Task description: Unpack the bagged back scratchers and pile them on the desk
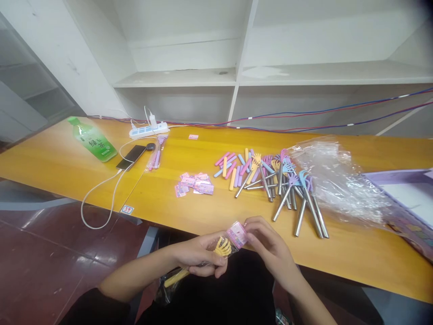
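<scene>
In front of my body, my left hand [204,257] is closed around a yellow back scratcher [223,247] in a clear plastic bag, its hand-shaped head showing past my thumb. My right hand [267,239] pinches a small pink printed card [237,234] at the bag's end, just above that head; how far the card sits inside is unclear. More pink cards [196,184] lie piled on the table. To their right are loose coloured handles [233,176] and a heap of back scratchers with bare metal rods [306,203]. A bagged purple back scratcher [158,151] lies further left.
Clear plastic bags [341,176] spread beside a purple-edged box [399,192] at the right. At the left are a green tea bottle [96,142], a phone [131,156] with a white cable and a power strip [149,130]. White shelving [176,79] stands behind the table.
</scene>
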Available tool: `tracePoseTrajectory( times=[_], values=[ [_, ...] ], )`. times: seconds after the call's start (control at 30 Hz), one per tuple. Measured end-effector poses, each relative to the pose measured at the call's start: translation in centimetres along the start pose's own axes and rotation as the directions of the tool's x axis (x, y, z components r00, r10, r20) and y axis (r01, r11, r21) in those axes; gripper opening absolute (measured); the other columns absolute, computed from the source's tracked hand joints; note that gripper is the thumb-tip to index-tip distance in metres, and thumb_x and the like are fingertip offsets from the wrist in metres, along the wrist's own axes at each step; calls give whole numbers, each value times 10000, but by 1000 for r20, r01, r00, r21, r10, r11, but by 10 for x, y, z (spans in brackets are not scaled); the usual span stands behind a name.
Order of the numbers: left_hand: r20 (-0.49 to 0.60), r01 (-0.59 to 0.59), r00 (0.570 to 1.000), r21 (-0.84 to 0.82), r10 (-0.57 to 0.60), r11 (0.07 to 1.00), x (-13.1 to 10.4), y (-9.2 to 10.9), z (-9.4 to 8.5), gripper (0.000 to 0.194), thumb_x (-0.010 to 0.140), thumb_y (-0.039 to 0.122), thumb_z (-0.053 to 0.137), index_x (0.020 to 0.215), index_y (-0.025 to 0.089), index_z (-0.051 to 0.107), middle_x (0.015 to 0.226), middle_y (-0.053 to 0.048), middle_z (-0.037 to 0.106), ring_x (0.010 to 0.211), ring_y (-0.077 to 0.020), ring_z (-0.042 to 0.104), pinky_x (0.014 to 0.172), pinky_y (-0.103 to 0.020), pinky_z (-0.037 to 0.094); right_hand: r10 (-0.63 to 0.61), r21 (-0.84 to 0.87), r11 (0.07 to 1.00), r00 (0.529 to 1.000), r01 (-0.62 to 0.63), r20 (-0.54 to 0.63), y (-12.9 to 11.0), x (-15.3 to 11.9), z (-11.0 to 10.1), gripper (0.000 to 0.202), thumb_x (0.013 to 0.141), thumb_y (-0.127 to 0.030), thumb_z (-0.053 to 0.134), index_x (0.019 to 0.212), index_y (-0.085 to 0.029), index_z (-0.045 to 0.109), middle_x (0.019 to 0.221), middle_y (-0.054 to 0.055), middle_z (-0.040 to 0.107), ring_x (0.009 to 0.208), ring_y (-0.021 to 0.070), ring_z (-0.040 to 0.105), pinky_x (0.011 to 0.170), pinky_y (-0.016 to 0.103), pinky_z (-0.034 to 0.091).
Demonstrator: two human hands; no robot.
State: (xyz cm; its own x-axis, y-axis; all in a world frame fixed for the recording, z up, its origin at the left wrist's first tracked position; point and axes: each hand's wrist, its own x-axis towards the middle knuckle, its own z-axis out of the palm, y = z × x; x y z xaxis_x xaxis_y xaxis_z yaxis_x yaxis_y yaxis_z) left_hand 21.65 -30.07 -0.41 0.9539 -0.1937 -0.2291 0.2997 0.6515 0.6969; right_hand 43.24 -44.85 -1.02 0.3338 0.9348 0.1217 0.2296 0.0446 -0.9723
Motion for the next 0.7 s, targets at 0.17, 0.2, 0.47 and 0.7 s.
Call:
tracePoseTrajectory(
  times=[0.17, 0.2, 0.47, 0.7],
  values=[
    [-66, -9, 998, 23, 11, 1000, 2, 1, 2, 801, 989, 300, 762, 1672, 312, 342, 826, 25, 685, 305, -15, 394, 311, -132, 224, -15, -82, 997, 998, 10, -63, 4, 3, -2, 258, 1002, -476, 694, 883, -253, 743, 1060, 77, 612, 1026, 229, 635, 898, 332, 519],
    [-82, -13, 997, 25, 15, 1000, 2, 1, 3, 794, 989, 295, 760, 1669, 313, 350, 815, 30, 682, 305, -14, 389, 313, -130, 223, -2, -87, 996, 997, -5, -81, 4, 5, -5, 283, 1000, -494, 691, 865, -249, 735, 1042, 72, 610, 1013, 226, 634, 906, 332, 513],
    [-53, -59, 997, -15, 58, 998, -10, 8, 5, 784, 975, 299, 777, 1657, 309, 390, 776, 39, 678, 293, -18, 392, 311, -130, 233, 39, -277, 959, 997, -56, -67, -17, 57, -14, 416, 1019, -630, 596, 908, -234, 662, 811, 21, 635, 744, 184, 615, 700, 293, 483],
    [-6, -51, 999, -40, 51, 998, -15, 10, -1, 762, 942, 335, 817, 1610, 272, 455, 766, 34, 678, 281, -26, 391, 282, -136, 223, -99, -702, 682, 977, 206, 191, -31, 226, 46, 213, 1068, -339, 546, 1033, -189, 693, 1092, 122, 739, 991, 241, 692, 903, 339, 518]
  ],
)
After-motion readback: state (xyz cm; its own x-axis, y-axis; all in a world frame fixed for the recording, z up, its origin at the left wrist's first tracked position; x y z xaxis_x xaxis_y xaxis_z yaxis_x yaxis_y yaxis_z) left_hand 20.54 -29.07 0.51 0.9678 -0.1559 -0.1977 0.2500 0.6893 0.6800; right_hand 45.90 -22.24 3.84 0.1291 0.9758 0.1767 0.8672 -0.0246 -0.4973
